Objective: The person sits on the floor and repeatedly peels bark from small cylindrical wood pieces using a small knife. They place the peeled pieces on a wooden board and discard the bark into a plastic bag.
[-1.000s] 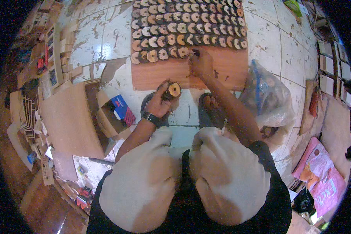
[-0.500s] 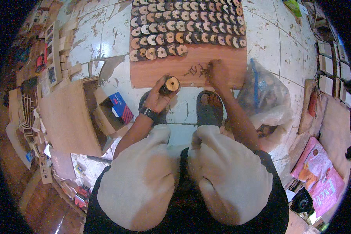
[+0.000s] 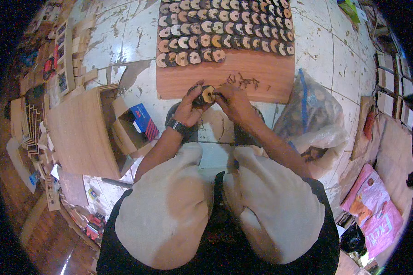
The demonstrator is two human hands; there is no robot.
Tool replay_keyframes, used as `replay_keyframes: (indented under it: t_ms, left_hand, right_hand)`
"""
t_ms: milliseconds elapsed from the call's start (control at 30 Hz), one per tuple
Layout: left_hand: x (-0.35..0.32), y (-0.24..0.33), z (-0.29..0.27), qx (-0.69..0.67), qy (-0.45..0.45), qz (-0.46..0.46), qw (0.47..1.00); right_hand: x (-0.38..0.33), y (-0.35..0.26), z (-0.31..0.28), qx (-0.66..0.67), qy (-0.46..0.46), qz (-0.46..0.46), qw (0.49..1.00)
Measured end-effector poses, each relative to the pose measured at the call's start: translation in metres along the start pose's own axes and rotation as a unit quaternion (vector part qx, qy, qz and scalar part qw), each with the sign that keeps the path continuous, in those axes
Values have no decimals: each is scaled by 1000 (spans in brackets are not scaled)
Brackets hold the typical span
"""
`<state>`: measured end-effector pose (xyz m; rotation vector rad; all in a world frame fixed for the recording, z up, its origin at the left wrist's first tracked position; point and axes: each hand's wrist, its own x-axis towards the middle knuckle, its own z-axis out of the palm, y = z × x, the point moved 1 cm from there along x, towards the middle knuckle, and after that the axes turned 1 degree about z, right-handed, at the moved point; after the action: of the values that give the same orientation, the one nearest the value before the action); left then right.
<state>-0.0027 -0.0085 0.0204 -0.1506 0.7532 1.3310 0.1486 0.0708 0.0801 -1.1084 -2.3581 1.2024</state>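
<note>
One dark-rimmed round piece (image 3: 207, 93), pale-faced: grasped in the left hand (image 3: 189, 109), near the front edge of a wood-toned board (image 3: 183, 82). Right hand (image 3: 233, 101): at its face, fingers bunched; cannot tell whether they grip anything. On board: overlapping rows of similar pieces (image 3: 217, 28); brown sticks (image 3: 244, 81), loosely heaped. Right of board: plastic bag (image 3: 315, 107).

two things carry plain lettering. on the small open cardboard box (image 3: 125, 133), the blue panel (image 3: 143, 120) along its right edge bears white printing (image 3: 145, 112) — small, set above slanted reddish stripes (image 3: 150, 132). beside the right edge of the tiled floor (image 3: 313, 50), a pink bag (image 3: 371, 188) shows large pale letters (image 3: 381, 227) near its lower edge, sloping across it — any print on the green packet (image 3: 349, 10) at the floor's far right is too blurred to tell.
</note>
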Motion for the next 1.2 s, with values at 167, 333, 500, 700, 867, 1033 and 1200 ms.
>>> replay_keyframes:
  t_ms: [167,333,500,700,867,1033,1200]
  left_hand:
    - [-5,1,6,121,-33,55,991]
    - [-1,0,3,27,-29,-16,999]
    - [1,-2,3,65,24,44,997]
    - [3,-5,-11,117,-7,128,985]
    - [8,-9,-21,-15,52,-33,998]
    - [3,-12,-15,3,41,3,999]
    - [7,-8,-18,-57,29,-43,997]
  right_hand:
    - [4,-2,1,142,-9,91,986]
    - [2,8,1,168,-8,96,981]
    - [-3,21,16,169,81,64,980]
    - [40,64,-12,350,184,251,884]
    - [78,91,-16,252,208,252,911]
    - [82,98,0,32,224,198,954]
    - [65,100,-9,49,261,153,952]
